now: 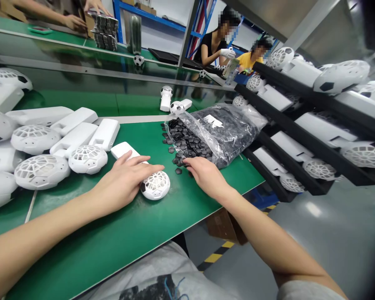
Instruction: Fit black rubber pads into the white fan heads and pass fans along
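Note:
My left hand (121,179) lies over a white plastic housing (156,186) with a round, football-patterned grille head and a flat handle. Its fingers stretch across the neck and steady it against the green table, grille side up. To the right, my right hand (206,175) has thumb and fingertips pinched at a small black pentagon piece beside the mouth of a clear plastic bag (237,129). Many black pentagon pieces (190,143) spill from that bag, and a few loose ones lie near my fingertips. My fingers partly hide the pinched piece.
Many similar white housings (37,139) are piled at the left. More fill black racks (300,141) at the right, beyond the table edge. Two housings (175,104) lie behind the bag. Across the bench are a stack of metallic parts (105,33) and several co-workers.

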`<state>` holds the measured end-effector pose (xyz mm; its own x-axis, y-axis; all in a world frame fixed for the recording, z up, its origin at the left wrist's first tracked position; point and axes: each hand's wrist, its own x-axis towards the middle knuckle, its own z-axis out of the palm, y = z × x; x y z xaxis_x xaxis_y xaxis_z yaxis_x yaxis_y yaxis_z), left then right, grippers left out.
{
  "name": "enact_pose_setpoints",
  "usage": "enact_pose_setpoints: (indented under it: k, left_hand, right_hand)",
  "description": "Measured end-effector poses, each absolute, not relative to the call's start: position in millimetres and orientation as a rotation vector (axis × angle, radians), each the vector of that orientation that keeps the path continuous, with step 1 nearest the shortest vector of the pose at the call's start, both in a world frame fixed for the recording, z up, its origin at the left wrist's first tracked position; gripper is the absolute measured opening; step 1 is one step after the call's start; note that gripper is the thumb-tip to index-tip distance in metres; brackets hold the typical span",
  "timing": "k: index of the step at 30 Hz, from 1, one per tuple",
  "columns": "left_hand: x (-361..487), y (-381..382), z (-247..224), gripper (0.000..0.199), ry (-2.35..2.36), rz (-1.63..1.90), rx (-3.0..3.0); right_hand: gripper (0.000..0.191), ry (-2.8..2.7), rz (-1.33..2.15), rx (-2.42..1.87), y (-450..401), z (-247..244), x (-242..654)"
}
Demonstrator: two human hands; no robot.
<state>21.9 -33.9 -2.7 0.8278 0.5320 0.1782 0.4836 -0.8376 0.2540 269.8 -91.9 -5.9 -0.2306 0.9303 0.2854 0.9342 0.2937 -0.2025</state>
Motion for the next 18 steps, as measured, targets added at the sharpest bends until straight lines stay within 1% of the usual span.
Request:
enact_pose_setpoints:
  k: [3,6,8,11,13,15,18]
  left_hand:
    - [21.2,-33.6,-1.2,0.064,0.839,0.296,2.787]
    - [20.3,-36.3,4.5,0.064,0.813,0.246,2.73]
    - [20.4,-38.8,8.1,0.065,0.796,0.237,2.687]
    - [21.8,-41.3,10.0,0.081,0.82,0.24,2.631]
    - [23.1,-42.1,9.4,0.086,0.837,0.252,2.604]
    - [24.0,-42.5,9.1,0.085,0.834,0.267,2.583]
    - [24.4,-43.0,10.2,0.073,0.843,0.278,2.564]
  right_hand:
    - [0.013,-2.015,0.267,-1.459,-102.3,3.1,261.5]
    - [0.013,-1.984,0.397,-1.212,-113.6,11.2,247.7]
    - [0.014,-2.029,0.389,-1.091,-118.2,12.3,238.0]
    - [0.015,-2.122,0.303,-0.978,-120.2,8.2,224.4]
    - [0.015,-2.144,0.236,-1.003,-120.0,4.4,216.3]
    - [0.013,-2.105,0.193,-1.075,-119.8,1.0,209.4]
    - [0.013,-1.986,0.218,-1.095,-119.6,-3.5,202.7]
